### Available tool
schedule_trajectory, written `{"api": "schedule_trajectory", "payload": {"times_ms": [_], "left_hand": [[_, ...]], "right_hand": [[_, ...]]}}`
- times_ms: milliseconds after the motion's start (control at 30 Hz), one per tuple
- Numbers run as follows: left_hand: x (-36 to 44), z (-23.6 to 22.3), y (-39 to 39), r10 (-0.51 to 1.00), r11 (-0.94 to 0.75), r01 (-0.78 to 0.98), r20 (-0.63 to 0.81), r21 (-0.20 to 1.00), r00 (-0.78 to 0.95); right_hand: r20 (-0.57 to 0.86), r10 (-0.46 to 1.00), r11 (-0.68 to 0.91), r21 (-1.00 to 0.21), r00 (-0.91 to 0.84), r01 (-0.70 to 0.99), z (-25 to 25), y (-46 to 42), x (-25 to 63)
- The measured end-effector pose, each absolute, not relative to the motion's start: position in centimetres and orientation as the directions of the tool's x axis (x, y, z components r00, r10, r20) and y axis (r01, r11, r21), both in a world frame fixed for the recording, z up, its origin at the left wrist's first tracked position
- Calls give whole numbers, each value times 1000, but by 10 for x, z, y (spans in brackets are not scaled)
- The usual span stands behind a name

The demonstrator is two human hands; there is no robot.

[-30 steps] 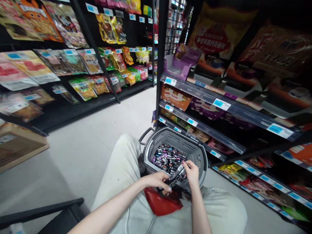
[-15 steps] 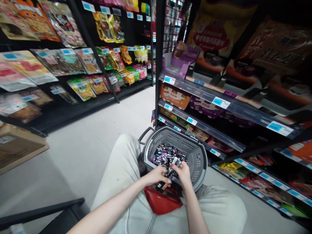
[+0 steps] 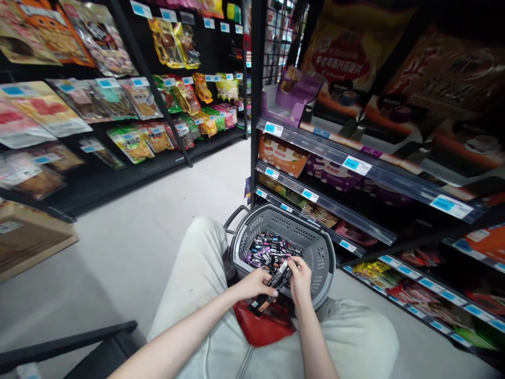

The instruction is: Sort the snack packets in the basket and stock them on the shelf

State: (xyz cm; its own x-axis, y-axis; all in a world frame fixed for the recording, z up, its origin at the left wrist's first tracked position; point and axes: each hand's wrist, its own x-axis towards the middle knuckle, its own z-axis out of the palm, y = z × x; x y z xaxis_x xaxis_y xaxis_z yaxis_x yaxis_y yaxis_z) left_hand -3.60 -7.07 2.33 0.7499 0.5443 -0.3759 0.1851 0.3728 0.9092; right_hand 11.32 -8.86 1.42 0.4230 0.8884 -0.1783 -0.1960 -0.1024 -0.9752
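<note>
Fingers (image 3: 271,291) clamped on black stick packs (image 3: 260,303), left hand (image 3: 256,284) and right hand (image 3: 301,273) both | bunch is over near edge of grey basket (image 3: 294,219) | right's just slid back a touch from left, so yeah, still being handled

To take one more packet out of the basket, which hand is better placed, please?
Probably the right hand: its fingers are over the basket, nearer the loose packets, at the upper end of the bundle. The left hand seems to support the bundle lower down.
</note>
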Motion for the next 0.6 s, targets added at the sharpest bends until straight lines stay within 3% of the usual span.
{"api": "schedule_trajectory", "payload": {"times_ms": [367, 600], "left_hand": [[-34, 28, -74, 494, 426, 141, -360, 894, 792], [-32, 24, -73, 561, 545, 23, -384, 838, 734]], "right_hand": [[-71, 889, -102, -994, 453, 45, 21, -88, 120], [-187, 973, -149, -956, 134, -254, 31, -90, 108]]}}
